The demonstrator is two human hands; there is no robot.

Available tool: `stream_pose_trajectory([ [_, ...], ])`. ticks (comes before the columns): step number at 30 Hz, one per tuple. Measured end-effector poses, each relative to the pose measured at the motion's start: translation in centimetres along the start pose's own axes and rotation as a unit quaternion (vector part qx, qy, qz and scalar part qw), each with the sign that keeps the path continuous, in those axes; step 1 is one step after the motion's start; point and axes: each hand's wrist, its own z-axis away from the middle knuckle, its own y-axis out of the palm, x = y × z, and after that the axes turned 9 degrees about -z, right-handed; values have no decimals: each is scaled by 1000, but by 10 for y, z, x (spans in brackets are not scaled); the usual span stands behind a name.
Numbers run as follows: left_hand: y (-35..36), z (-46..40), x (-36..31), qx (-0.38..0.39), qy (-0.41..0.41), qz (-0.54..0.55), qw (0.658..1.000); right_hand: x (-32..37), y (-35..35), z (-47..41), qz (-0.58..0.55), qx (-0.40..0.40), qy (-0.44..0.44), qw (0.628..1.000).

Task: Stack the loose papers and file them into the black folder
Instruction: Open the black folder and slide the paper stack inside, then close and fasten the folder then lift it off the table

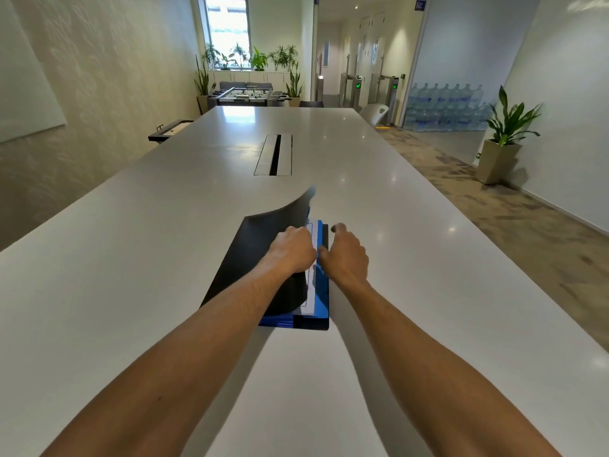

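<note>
Where the smooth, glossy white table point(138, 245) fills my view, the black folder point(250, 258) lies near centre, its thin matte cover bent up in a curve, the far corner lifting toward 12 o'clock. My left hand point(291, 249) presses on that cover, fingers curled over its edge. At 3 o'clock of it, my right hand point(346, 255) is loosely curled beside the white papers point(311, 291), which rest on shiny blue sleeves point(321, 291); I cannot tell whether it grips them.

A long white worktop point(131, 242) fills the frame; the black folder point(250, 258) (cover curling up) lies flat at its centre, with a cable slot point(274, 155) above.
</note>
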Motion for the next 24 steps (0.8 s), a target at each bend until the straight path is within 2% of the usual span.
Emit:
stream_pose_trajectory([
  [3,14,0,-7,15,25,-47,998,-19,6,7,19,81,13,996],
  [7,23,-4,-13,17,41,-43,998,-27,15,11,40,107,14,993],
  [10,25,-7,-10,8,30,-10,999,-26,17,-1,20,75,35,996],
  [12,27,-7,-6,-3,40,1,999,-33,19,-10,-51,32,78,995],
  [16,45,2,2,-25,45,-38,998,-46,27,-17,-181,-57,163,968],
  [19,68,3,14,-29,57,-79,995,-53,33,-16,-211,-51,148,965],
  [21,80,0,25,6,72,-65,995,-54,35,-15,-209,-33,119,970],
  [24,90,-4,34,29,81,-39,996,-54,38,-12,-120,16,27,992],
])
